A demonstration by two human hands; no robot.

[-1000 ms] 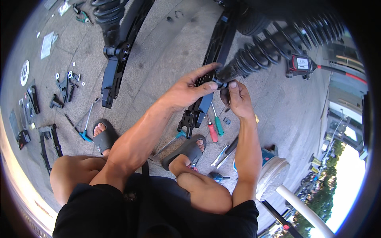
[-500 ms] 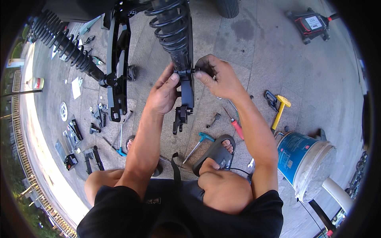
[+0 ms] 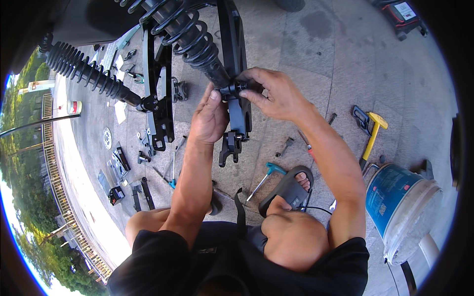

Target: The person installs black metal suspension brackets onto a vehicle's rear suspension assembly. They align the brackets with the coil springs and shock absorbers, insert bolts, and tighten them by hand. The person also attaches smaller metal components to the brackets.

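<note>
A black shock absorber [image 3: 195,47] with a coil spring slants down to its lower eye, beside a black swingarm [image 3: 237,59]. My left hand [image 3: 211,117] grips that lower end from the left, thumb against the joint and fingers hidden behind. On the other side, my right hand [image 3: 271,93] pinches a small dark bolt-like part [image 3: 241,86] at the joint; the fingertips partly cover it. Below the hands, a black bracket [image 3: 230,148] forms the swingarm's lower end. A second shock absorber [image 3: 94,76] meets another black swingarm arm [image 3: 159,98] to the left.
On the paving lie a teal-handled T-shaped tool [image 3: 269,172], a yellow hammer [image 3: 374,135], a loose bolt [image 3: 285,147] and several black parts at left. A blue and white bucket [image 3: 395,197] stands at right; a floor jack [image 3: 402,17] sits far right.
The view has turned, so the surroundings appear shifted right. The near shock absorber now slants more across the swingarm. Both hands remain at its lower joint, the right fingers closer in.
</note>
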